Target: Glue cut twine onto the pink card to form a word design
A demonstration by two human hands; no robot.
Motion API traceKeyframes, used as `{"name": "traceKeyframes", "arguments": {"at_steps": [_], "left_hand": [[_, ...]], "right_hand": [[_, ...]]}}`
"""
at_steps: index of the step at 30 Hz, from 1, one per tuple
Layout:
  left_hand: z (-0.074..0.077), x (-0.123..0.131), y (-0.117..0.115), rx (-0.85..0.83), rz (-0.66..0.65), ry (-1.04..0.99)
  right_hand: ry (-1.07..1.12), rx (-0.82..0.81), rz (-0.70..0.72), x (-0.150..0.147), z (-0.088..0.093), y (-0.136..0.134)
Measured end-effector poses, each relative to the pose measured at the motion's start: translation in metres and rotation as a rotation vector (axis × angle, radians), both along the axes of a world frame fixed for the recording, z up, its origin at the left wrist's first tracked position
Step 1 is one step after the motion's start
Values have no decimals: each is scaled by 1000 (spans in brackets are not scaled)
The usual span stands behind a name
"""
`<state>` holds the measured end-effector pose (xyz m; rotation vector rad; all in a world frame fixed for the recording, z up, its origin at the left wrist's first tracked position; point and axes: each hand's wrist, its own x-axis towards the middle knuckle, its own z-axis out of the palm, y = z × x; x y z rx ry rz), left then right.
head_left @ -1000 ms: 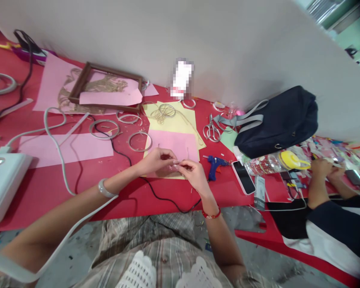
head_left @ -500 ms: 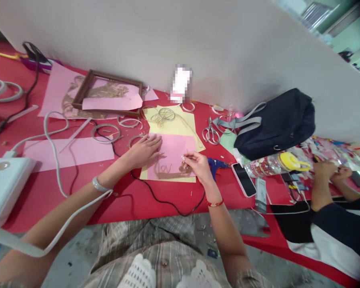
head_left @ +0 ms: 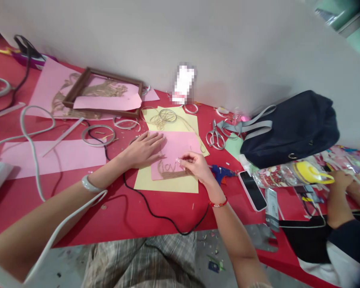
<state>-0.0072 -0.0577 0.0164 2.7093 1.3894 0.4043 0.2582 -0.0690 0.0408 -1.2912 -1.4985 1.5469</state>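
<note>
My left hand (head_left: 146, 149) lies flat with fingers outstretched on the left part of a pink sheet (head_left: 184, 142). Thumb and fingertips of my right hand (head_left: 196, 166) are pinched together over the sheet's lower right; what they hold, if anything, is too small to make out. Between the hands, cord lettering (head_left: 167, 165) reading roughly "lov" sits above a brown cord band (head_left: 171, 175). Part of this design is hidden by my right hand. Yellow paper (head_left: 168, 186) is under the pink sheet, with a loose twine coil (head_left: 168, 116) on its far part.
A brown frame (head_left: 103, 72) stands back left, near a tape ring (head_left: 98, 136). Rightward are scissors (head_left: 216, 136), a blue glue gun (head_left: 222, 173), a phone (head_left: 252, 191), a bottle (head_left: 276, 176) and a dark bag (head_left: 291, 128). Another person's hands (head_left: 342, 182) are far right.
The pink sheet has shifted up over the yellow paper, baring more yellow below. My right hand has moved slightly left across the lettering, still pinched. The left hand stays flat.
</note>
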Motion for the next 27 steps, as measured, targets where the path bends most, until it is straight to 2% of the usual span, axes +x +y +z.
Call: {"name": "traceKeyframes", "arguments": {"at_steps": [4,7,14,27], "left_hand": [[-1,0,0,3,-8,-26],[-2,0,0,4,-12,-47],[-1,0,-3,2,-2,-57],[-2,1,-4,-5,-1,-89]], "right_hand": [[-74,168,3,2,-1,-8],[-34,255,-17,3,-2,-10],[70,115,-25,7,-2,-9],[-61,70,-62,3,-4,-7]]}}
